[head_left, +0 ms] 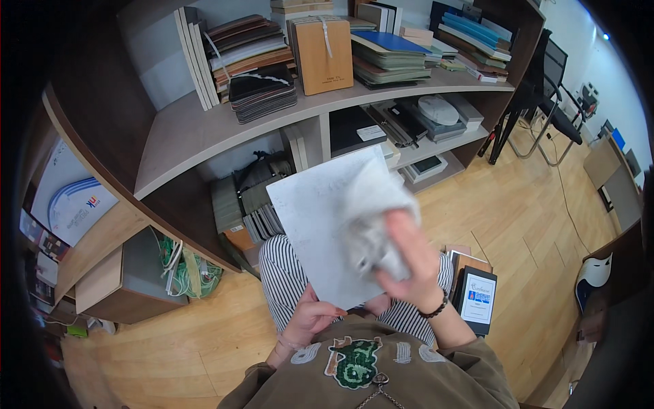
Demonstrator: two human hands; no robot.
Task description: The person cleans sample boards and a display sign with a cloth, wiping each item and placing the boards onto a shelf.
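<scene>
A flat white board (306, 225) with grey smudges is tilted up over my lap. My left hand (313, 315) grips its lower left edge, thumb on the face. Bunched in my right hand (414, 262) is a white cloth (381, 194) with grey stains, which lies against the board's right half. Motion blurs the cloth and my right fingers. The board's right edge is mostly hidden behind the cloth and hand.
Ahead stands a shelf unit (225, 144) with stacked folders (392, 61), an orange-brown box (323, 58) and dark sample boards (262, 92). On the floor to my right lies a black-framed panel (477, 300). A tangled green bag (194, 273) sits left; a black chair (558, 116) stands far right.
</scene>
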